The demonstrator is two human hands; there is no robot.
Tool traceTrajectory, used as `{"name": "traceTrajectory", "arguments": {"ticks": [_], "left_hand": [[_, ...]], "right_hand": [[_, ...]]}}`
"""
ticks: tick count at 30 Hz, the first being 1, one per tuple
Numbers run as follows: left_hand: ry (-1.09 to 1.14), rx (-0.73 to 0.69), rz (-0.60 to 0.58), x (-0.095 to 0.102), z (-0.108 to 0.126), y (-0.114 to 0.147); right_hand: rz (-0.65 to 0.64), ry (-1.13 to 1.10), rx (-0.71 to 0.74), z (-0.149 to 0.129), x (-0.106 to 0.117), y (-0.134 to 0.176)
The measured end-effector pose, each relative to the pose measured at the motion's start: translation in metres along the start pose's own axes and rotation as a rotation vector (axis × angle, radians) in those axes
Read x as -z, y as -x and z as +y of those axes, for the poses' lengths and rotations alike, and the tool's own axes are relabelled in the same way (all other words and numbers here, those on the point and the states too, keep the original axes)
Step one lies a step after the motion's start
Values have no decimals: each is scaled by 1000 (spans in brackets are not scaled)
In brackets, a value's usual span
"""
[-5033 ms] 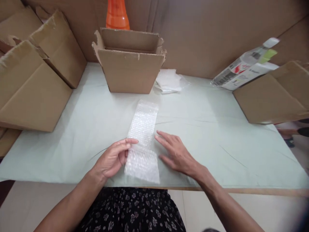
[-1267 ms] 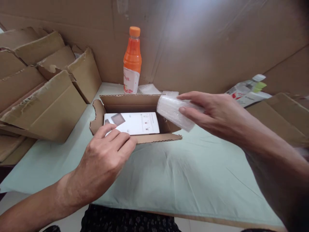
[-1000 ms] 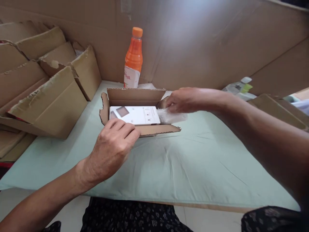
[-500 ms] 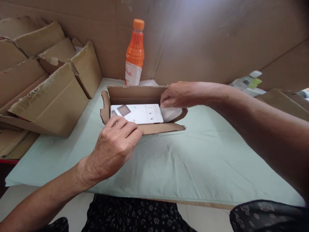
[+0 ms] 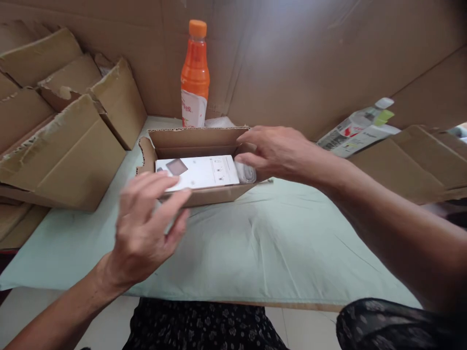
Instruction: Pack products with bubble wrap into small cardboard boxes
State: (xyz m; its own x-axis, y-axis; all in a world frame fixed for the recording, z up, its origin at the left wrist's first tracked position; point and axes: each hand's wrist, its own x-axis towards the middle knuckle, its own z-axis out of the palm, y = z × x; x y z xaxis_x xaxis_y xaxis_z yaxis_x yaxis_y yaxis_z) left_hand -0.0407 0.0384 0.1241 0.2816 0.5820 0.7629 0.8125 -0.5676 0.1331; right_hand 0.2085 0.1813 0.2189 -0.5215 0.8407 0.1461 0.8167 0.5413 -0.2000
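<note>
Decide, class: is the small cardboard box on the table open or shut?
Open: the cardboard box has its flaps up, showing a white carton inside.

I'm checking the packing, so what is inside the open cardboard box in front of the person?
Inside the open cardboard box lies a flat white product box, with bubble wrap beside it under the right hand. Anything beneath the white box is hidden.

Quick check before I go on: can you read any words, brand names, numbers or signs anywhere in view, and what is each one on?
None can be read for sure.
Orange bottle label: red marks, too blurred to read.
White flat box in the open carton: a grey square and tiny icons, print too small.
Packets at right: red and black print, too small and blurred.
</note>
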Motion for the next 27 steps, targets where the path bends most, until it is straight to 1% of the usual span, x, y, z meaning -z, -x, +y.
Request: {"name": "traceTrajectory", "arguments": {"ticks": [2,3,4,5,6,7,9,10,11,12,14,15,17,19,20,22,24,25,27], "left_hand": [[-23,178,140,4,-5,23],[-21,279,189,4,-7,36],[5,387,206,3,-10,49],[65,500,190,-1,-12,61],[153,618,144,-5,-14,71],[256,728,88,-12,-16,79],[454,896,1,-27,-21,84],[523,946,-16,-35,-23,82],[565,979,-11,-43,-26,76],[589,998,4,-51,-27,67],[626,1003,54,-67,-27,43],[656,986,80,-75,-24,30],[747,910,99,-90,-13,8],[839,823,70,-101,2,-6],[870,797,47,-103,8,-8],[895,807,20,-102,14,-3],[882,872,37,-93,4,11],[864,902,55,-87,-7,18],[821,925,93,-75,-43,28]], "right_hand": [[212,-31,-29,6,7,31],[305,-43,-65,12,7,48],[411,-71,-108,18,4,64],[491,-111,-153,25,-4,79],[515,-170,-188,32,-16,90],[468,-251,-200,37,-32,96],[266,-407,-190,42,-69,95],[169,-463,-190,41,-86,89],[108,-500,-202,39,-101,81],[91,-525,-222,37,-111,73],[136,-558,-266,38,-119,64],[178,-567,-287,42,-116,66],[284,-555,-337,56,-106,83],[386,-491,-411,71,-96,110],[423,-449,-444,76,-92,123],[446,-389,-472,74,-94,141],[405,-404,-443,56,-106,143],[372,-443,-412,42,-114,137],[306,-549,-325,9,-132,120]]}}
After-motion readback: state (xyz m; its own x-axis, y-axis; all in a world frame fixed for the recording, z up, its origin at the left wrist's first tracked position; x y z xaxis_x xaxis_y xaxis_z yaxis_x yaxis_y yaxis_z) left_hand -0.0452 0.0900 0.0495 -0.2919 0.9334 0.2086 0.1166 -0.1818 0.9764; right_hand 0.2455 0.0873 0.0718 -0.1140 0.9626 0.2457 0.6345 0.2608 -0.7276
